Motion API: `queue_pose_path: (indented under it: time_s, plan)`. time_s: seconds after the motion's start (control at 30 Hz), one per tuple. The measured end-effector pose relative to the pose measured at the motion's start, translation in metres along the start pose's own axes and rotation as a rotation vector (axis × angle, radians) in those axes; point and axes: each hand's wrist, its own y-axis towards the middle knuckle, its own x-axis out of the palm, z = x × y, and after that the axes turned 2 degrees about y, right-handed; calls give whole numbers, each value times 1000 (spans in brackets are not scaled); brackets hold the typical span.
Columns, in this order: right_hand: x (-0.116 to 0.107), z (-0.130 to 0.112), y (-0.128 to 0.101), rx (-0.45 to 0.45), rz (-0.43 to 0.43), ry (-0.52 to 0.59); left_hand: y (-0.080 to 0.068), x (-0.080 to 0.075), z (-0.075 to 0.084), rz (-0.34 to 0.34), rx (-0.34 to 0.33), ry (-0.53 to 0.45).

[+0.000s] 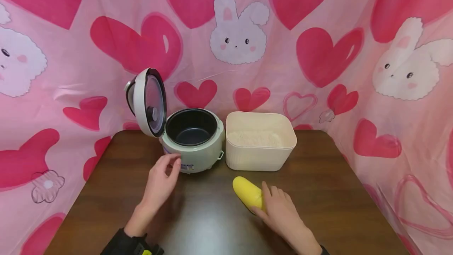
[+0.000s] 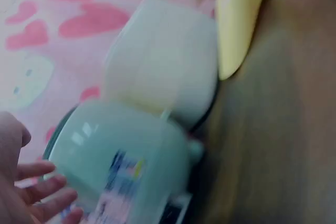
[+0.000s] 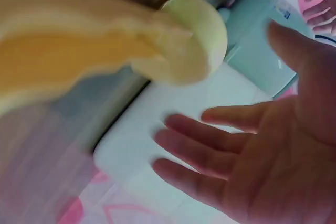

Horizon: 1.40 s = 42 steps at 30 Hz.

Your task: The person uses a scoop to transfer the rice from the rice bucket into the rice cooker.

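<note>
My right hand [image 1: 283, 211] overlaps the near end of a smooth, oblong yellow thing [image 1: 245, 191] with a rounded far end. In the right wrist view, the fingers [image 3: 205, 150] reach out fairly straight and spread apart, with the yellow thing [image 3: 210, 30] beside them and an orange part along its length. My left hand [image 1: 161, 178], its fingers loose and holding nothing, is at the front left of a pale green rice cooker [image 1: 201, 156]. Its lid [image 1: 141, 101] stands up on the left, and the dark inner pot [image 1: 192, 131] shows inside.
Right beside the cooker stands a cream bin [image 1: 260, 158] with white grains [image 1: 255, 139] in it. Both are near the back of a brown wooden table [image 1: 205, 215]. Behind hangs a pink cloth [image 1: 198, 58] with hearts and rabbits.
</note>
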Motion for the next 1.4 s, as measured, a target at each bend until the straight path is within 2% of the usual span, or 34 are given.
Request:
queue_pose_path:
  time_s: [0.1,0.23,0.37,0.5,0.63,0.73,0.87,0.97,1.07,1.13,1.2,1.3,1.4]
  plan:
    - [-5,10,-10,14,-65,-26,15,-17,-10,-20,-141,-32]
    - [-6,20,-18,34,-137,-1,33,-29,-21,-73,-260,-39]
    - [0,24,-21,20,-173,14,50,-25,-29,-36,-327,-117]
    - [10,28,-24,-14,-206,14,63,-7,-34,57,-374,-259]
    - [17,31,-23,-28,-186,38,74,9,-38,195,-391,-416]
    - [18,33,-21,17,-145,82,82,17,-39,246,-392,-497]
    - [14,40,-18,87,-107,144,92,22,-37,243,-344,-548]
    - [10,44,-15,71,-83,170,96,19,-36,230,-315,-575]
    - [7,45,-15,76,-81,163,98,15,-34,188,-372,-569]
    - [4,45,-14,109,-92,160,98,14,-33,158,-418,-556]
    - [0,43,-12,153,-103,156,99,14,-34,146,-431,-543]
    - [-11,42,-10,176,-110,168,100,16,-35,163,-388,-512]
    - [-24,43,-6,135,-79,160,102,20,-37,190,-322,-489]
